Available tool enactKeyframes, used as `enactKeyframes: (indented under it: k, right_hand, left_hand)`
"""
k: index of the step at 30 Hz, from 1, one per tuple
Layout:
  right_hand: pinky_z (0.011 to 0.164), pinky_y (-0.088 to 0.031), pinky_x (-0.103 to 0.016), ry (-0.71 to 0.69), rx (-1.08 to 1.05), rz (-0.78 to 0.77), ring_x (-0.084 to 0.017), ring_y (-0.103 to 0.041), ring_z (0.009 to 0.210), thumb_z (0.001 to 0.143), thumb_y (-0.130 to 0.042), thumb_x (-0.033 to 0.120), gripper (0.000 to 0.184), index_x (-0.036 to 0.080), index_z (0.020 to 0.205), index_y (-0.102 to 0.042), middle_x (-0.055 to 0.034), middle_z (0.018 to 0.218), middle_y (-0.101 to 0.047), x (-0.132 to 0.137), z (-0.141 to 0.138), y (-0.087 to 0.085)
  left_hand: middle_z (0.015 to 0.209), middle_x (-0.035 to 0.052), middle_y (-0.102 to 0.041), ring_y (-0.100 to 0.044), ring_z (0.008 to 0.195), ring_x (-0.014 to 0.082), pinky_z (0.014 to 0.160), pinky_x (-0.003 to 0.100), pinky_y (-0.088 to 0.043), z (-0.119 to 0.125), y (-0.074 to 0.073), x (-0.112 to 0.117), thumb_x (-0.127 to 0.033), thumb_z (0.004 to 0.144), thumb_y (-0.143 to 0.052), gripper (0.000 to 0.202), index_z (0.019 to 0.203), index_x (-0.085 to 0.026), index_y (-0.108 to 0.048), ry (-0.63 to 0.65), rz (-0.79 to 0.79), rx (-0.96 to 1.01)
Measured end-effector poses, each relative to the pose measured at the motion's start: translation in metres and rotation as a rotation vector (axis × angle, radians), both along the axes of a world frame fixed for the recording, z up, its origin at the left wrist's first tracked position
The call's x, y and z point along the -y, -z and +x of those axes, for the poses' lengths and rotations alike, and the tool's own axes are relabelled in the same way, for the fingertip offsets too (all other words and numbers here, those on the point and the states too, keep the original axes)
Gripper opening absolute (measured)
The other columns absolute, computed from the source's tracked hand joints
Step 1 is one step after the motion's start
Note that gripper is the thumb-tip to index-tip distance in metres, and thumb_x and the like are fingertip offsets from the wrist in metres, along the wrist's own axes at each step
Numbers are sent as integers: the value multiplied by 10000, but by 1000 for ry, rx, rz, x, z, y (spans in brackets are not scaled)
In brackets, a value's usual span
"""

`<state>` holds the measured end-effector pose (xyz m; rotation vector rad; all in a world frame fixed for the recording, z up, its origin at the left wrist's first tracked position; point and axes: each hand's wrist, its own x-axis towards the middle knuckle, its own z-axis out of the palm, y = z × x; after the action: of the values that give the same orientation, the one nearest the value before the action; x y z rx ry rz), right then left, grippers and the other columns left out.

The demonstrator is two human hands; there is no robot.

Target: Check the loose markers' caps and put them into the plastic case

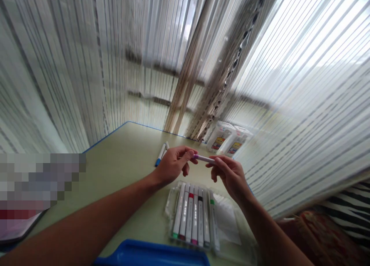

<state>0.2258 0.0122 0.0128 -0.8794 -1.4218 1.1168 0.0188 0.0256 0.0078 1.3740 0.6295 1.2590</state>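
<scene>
Between my two hands a white marker with a purple end is held up level above the table. The fingers of my left hand pinch its purple end. At the other end, the thumb and fingers of my right hand grip the white barrel. Below them lies an open clear plastic case with several white markers in a row, showing red, black, green and pink bands. Partly behind my left hand, a marker with a blue end rests on the table beside another white one.
The pale green table has a blue edge. A blue tray lies at the near edge. Two clear packs stand by the string curtain at the back. A zebra-striped cloth is at the right.
</scene>
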Motion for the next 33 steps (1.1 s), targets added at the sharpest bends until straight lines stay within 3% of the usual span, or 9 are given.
enactKeyframes:
  k: [8,15,20,26,30,33]
  right_hand:
    - [377,-421,-250,0,-111,-26,-136,-568,445,860,-617,367,220,172,927,-690,-78,767,-724,1,-3,-5]
    - [391,-430,-230,10,-16,-11,-113,-554,436,794,-724,379,243,145,861,-706,-64,675,-707,1,-4,-3]
    - [417,-440,-226,-6,116,-12,-108,-554,463,726,-788,383,266,139,801,-715,-50,656,-697,5,-7,-4]
    - [390,-391,-194,17,326,-61,-103,-541,462,636,-834,437,356,113,749,-738,-19,539,-621,8,-7,-8]
    - [366,-316,-185,-4,387,-69,-76,-470,426,643,-818,473,381,106,706,-739,-4,498,-580,8,-6,-11]
    - [362,-234,-190,6,380,-47,-51,-379,405,642,-822,464,373,106,705,-740,28,459,-515,9,-5,-11]
  left_hand:
    - [769,83,-687,-538,411,87,403,223,-430,-2,-5,2,-364,876,-538,321,999,-83,-632,5,-90,87]
    - [703,52,-663,-498,420,65,405,194,-398,-3,-6,5,-343,821,-649,270,894,-83,-651,-69,13,-107]
    - [681,20,-636,-514,469,75,420,187,-402,-3,-3,8,-329,766,-722,237,804,-110,-642,-39,60,-220]
    - [776,63,-704,-665,720,153,655,239,-533,0,3,13,-333,781,-721,219,841,-123,-699,0,168,-341]
    - [850,89,-732,-686,743,170,629,237,-545,1,3,16,-328,790,-716,236,893,-115,-723,62,143,-318]
    - [770,65,-717,-639,625,124,520,192,-490,1,3,16,-305,790,-721,217,895,-115,-726,49,139,-309]
